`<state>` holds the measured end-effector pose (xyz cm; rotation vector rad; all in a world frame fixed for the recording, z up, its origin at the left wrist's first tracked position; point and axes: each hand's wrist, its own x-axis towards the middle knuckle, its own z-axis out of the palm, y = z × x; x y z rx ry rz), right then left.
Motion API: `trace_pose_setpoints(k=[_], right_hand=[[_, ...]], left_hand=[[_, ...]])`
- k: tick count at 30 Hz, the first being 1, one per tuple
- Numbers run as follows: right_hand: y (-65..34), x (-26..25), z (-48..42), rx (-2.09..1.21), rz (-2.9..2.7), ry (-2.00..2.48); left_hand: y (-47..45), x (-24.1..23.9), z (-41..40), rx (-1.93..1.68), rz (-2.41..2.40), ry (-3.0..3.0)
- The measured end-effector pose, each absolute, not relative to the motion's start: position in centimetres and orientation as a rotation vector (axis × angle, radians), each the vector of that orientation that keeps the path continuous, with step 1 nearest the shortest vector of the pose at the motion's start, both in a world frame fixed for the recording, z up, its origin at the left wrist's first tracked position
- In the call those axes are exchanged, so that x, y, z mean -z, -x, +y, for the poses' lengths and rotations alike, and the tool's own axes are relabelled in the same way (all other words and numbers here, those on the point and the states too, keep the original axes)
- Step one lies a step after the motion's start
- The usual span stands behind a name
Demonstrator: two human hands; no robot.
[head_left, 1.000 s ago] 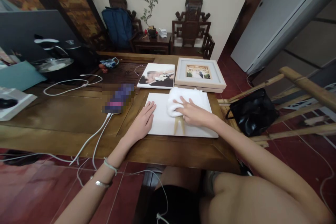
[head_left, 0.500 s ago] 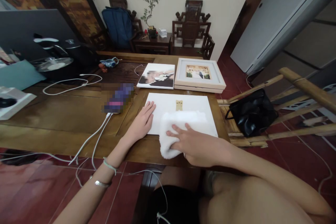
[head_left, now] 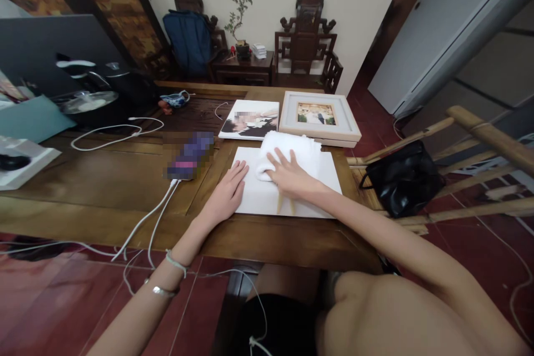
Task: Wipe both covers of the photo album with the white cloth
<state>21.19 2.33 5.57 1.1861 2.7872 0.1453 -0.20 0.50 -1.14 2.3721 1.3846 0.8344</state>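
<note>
A white flat board, with tan prongs showing on it, lies near the front edge of the wooden table. My left hand rests flat on the board's left edge, fingers stretched out and holding nothing. Under the spread fingers of my right hand is a folded white towel, pressed against the far part of the board. The towel and hand hide the upper end of the prongs. The towel's far edge comes close to a photo panel and a pale wooden picture frame.
A blurred phone-like object with white cables lies left of the board. Farther left are a lidded pot and a white box. A black bag sits on a bamboo chair at right.
My right hand has slid the towel away from me, from the board's near edge to its far edge, baring the near part with the prongs. My left hand stays in place.
</note>
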Motion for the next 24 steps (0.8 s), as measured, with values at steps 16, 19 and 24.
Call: trace_pose_setpoints(k=[16,19,24], right_hand=[[-21.0,-9.6,-1.5,0.330,2.817,-0.891],[-20.4,-7.8,1.2,0.131,2.787,-1.102],[-17.6,-6.0,2.9,-0.065,2.692,-1.311]], left_hand=[[0.1,0.9,0.5,-0.844,1.368,-2.340],[0.1,0.9,0.4,-0.879,1.358,-2.301],[0.1,0.4,0.4,-1.085,1.347,-1.994]])
